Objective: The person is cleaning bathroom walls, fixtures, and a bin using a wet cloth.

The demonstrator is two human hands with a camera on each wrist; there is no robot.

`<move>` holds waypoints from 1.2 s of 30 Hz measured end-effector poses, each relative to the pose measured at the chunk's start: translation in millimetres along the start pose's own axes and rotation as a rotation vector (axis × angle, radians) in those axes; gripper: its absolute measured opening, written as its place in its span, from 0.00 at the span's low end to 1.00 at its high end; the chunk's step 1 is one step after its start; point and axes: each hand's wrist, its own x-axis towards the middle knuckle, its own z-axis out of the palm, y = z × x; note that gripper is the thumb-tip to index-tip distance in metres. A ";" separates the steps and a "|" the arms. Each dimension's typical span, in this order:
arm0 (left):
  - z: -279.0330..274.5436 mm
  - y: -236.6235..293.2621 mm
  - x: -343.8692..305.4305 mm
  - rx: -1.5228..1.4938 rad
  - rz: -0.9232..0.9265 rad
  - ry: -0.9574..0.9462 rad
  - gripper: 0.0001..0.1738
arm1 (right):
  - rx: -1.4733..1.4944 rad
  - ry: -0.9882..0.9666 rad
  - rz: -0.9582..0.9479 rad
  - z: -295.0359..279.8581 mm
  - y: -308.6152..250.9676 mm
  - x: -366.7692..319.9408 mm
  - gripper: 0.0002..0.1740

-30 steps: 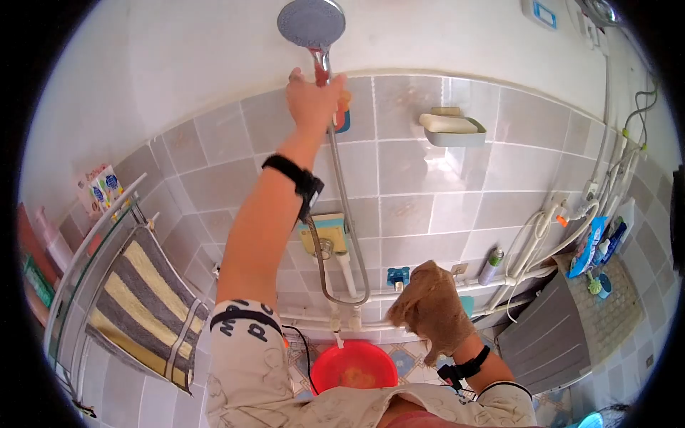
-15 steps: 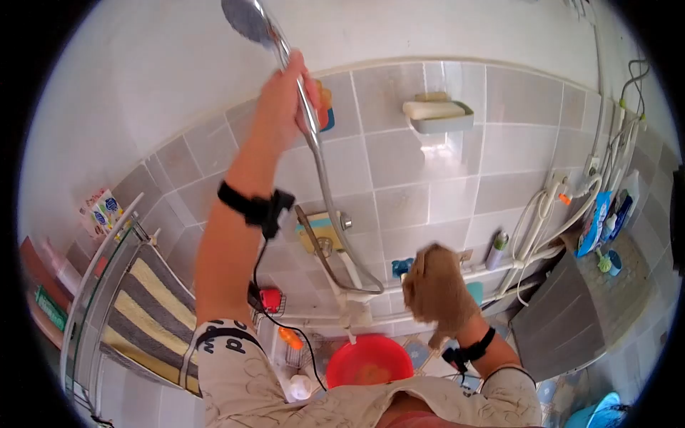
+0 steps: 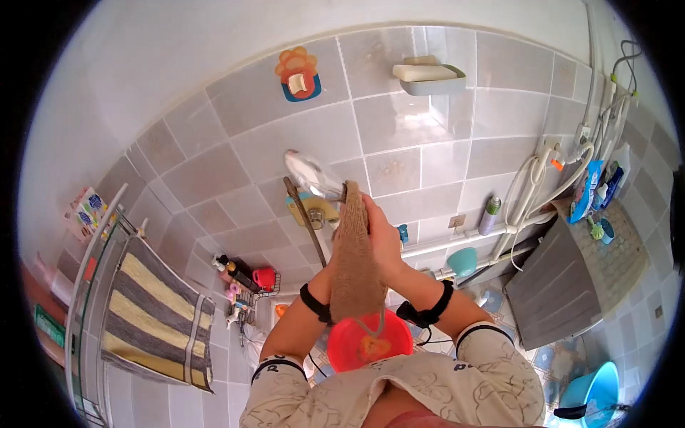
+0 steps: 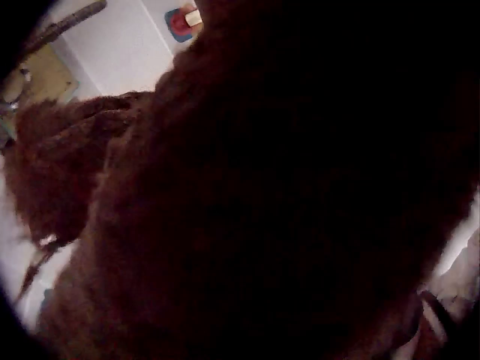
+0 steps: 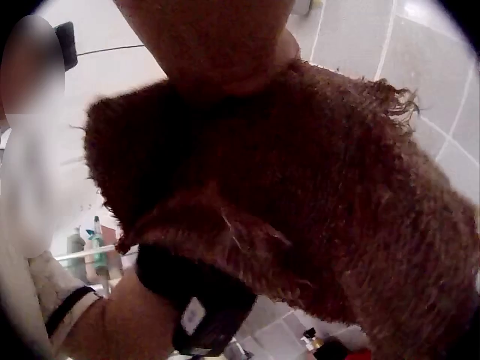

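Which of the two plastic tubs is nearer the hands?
The red tub, directly below the brown cloth in the head view; the light-blue tub sits farther off at lower right.

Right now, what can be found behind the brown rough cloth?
The shiny silver shower head shows past the upper left edge of the brown rough cloth. Its lower part and the left hand's fingers are covered.

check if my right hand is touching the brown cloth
Touching: the head view shows the right hand against the upper side of the brown cloth, skin meeting fabric with no gap between them.
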 end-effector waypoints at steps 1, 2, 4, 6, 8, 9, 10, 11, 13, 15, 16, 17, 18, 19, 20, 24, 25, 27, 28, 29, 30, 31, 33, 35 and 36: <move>8.2 7.9 -9.2 -0.040 -0.031 -0.095 0.32 | -0.130 -0.005 -0.005 -2.2 3.0 -3.3 0.29; 9.8 11.9 -14.2 -0.080 -0.063 -0.190 0.35 | -0.260 -0.008 -0.008 -3.1 5.9 -5.4 0.27; -2.9 9.5 -18.1 -0.034 -0.081 -0.204 0.36 | -0.284 -0.011 -0.014 -3.1 11.1 -11.0 0.25; -10.7 2.7 -18.2 0.013 -0.093 -0.226 0.36 | -0.311 -0.010 -0.029 -5.1 17.8 -12.0 0.23; -12.9 -4.6 -21.9 0.356 -0.191 -0.008 0.33 | -0.144 0.007 0.114 -5.8 22.9 -13.2 0.18; -10.5 -5.2 -23.4 0.404 -0.215 0.069 0.29 | -0.148 0.009 0.117 -6.5 20.0 -11.8 0.18; -13.6 -10.7 -19.8 0.399 -0.220 0.067 0.29 | -0.096 0.029 0.238 -8.3 15.7 -9.6 0.17; -20.4 -19.1 -12.6 0.498 -0.131 0.089 0.26 | -0.044 0.050 0.357 -10.4 13.7 -7.7 0.16; -19.5 -22.6 -9.7 0.594 -0.042 0.107 0.23 | 0.144 0.171 0.305 -4.6 42.5 -7.0 0.16; -9.7 -15.5 -11.7 0.956 0.416 0.112 0.18 | 0.893 0.425 0.378 -2.7 60.2 -1.8 0.18; -12.7 -11.1 -12.2 0.955 0.417 0.111 0.18 | 0.892 0.425 0.377 -13.3 53.9 5.1 0.18; -19.4 -2.8 -13.6 1.093 0.440 0.112 0.16 | 0.833 0.193 0.128 -31.7 47.3 11.2 0.18; -24.6 4.0 -15.2 1.232 0.463 0.112 0.14 | 0.792 0.076 0.007 -39.0 35.9 13.8 0.19; -18.0 13.4 -22.1 1.167 0.176 0.196 0.13 | 0.758 -0.036 -0.117 -46.3 24.5 16.3 0.20; -18.5 13.3 -26.7 1.164 0.174 0.195 0.13 | 0.858 -0.073 0.008 -50.2 13.7 17.2 0.20; -22.8 6.1 -34.7 0.966 -0.338 -0.436 0.19 | 1.236 -0.194 0.532 -67.8 -32.2 14.6 0.20; -16.0 6.0 -39.5 0.890 -0.436 -0.445 0.18 | 1.079 -0.283 0.358 -60.3 -48.2 24.0 0.20; -13.7 3.7 -45.0 0.812 -0.535 -0.460 0.18 | 1.221 -0.348 0.491 -62.1 -62.4 30.9 0.20; -20.6 -2.3 -47.0 0.769 -0.604 -0.437 0.18 | 1.362 -0.427 0.627 -63.4 -69.7 31.9 0.20; -25.2 -7.5 -48.4 0.725 -0.669 -0.413 0.17 | 1.202 -0.324 0.539 -63.8 -82.2 18.2 0.25; -26.9 -9.7 -49.9 0.722 -0.667 -0.416 0.17 | 1.198 -0.323 0.539 -65.0 -68.6 23.5 0.25; -28.8 -10.1 -51.1 0.676 -0.678 -0.436 0.17 | 0.955 -0.462 0.134 -66.1 -50.8 34.9 0.27; -34.8 -9.8 -51.8 0.592 -0.707 -0.471 0.17 | 0.654 -0.627 -0.232 -75.5 -35.7 38.2 0.32; -35.7 -8.1 -52.6 0.674 -0.635 -0.435 0.15 | 0.426 -0.406 -0.352 -63.2 -35.0 21.5 0.30; -35.1 -7.4 -52.1 0.755 -0.559 -0.403 0.14 | 0.193 -0.183 -0.464 -53.8 -35.3 11.3 0.29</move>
